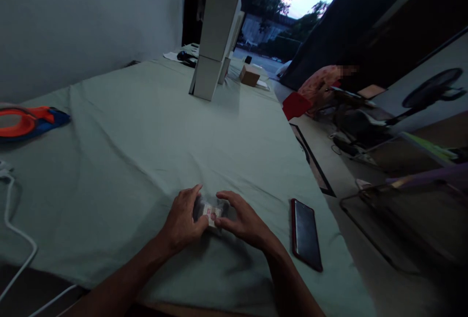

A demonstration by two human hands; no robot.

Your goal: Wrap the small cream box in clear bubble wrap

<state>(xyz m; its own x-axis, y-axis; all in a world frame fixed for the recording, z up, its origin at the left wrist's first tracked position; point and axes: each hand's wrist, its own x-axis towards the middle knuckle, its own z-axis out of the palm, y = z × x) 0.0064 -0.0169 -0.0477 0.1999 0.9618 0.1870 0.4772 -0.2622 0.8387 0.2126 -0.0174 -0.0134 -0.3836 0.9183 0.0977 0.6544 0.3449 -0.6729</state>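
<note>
Between my hands, low over the near part of the covered table, is a small clear plastic package (211, 212) with a pale printed label bearing some red marks. My left hand (185, 217) grips its left side, thumb along the near edge and fingers behind. On the opposite side my right hand (243, 217) curls around it, with the thumb at the label and the index finger over the far edge. What is inside the package is too dim to make out. A dark phone (306, 234) in a red case lies to the right of my right hand.
A pale green cloth (120, 161) covers the table, wrinkled in places. Tall white boxes (215, 39) and a brown box (250, 74) stand farther back. An orange and blue item (32, 122) and a white cable (22, 231) are at left. Beyond, a person (320, 85) is partly visible near a fan (433, 88).
</note>
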